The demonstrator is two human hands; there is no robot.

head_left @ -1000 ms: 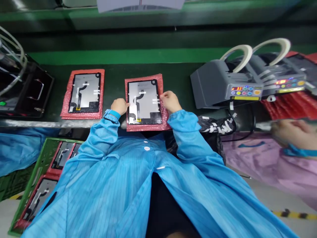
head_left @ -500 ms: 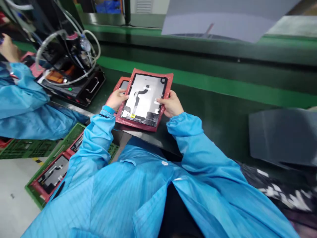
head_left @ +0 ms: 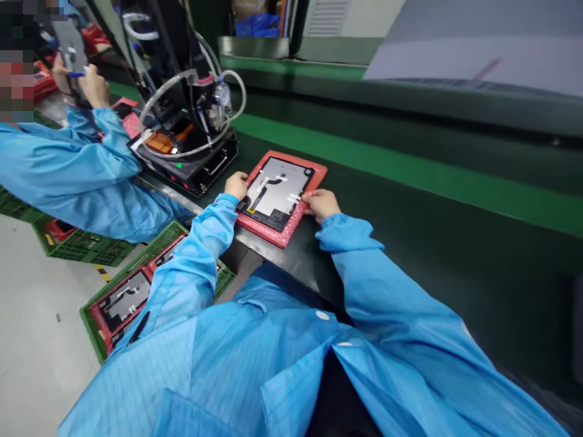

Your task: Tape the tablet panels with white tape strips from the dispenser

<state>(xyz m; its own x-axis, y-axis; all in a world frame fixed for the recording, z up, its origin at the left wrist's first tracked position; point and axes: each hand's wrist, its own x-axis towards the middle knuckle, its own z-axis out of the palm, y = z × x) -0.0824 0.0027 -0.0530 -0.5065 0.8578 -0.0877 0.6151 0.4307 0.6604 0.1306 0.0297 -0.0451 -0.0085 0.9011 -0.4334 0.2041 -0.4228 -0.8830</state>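
A flat display panel [head_left: 288, 182] lies on the bench, its silver-grey back facing up with a black flex cable and white tape pieces on it. Beneath it is pink bubble wrap [head_left: 283, 237], which shows as a border all around. My left hand [head_left: 237, 185] pinches the left edge of the wrap and panel. On the opposite side, my right hand [head_left: 321, 205] grips the wrap's right edge, fingers closed and partly hidden. I cannot tell how many layers are stacked under the panel.
A black machine [head_left: 200, 164] with looped hoses and a gauge stands left on the dark bench. Below it, a green crate [head_left: 91, 334] holds similar panels in pink wrap. A co-worker's blue sleeve [head_left: 59, 161] is at far left. A grey sheet [head_left: 437, 48] hangs upper right.
The panel and wrap have come down from a tilted, raised position over another wrapped panel, which is now covered. Both hands have stayed at its sides. The view has swung left.
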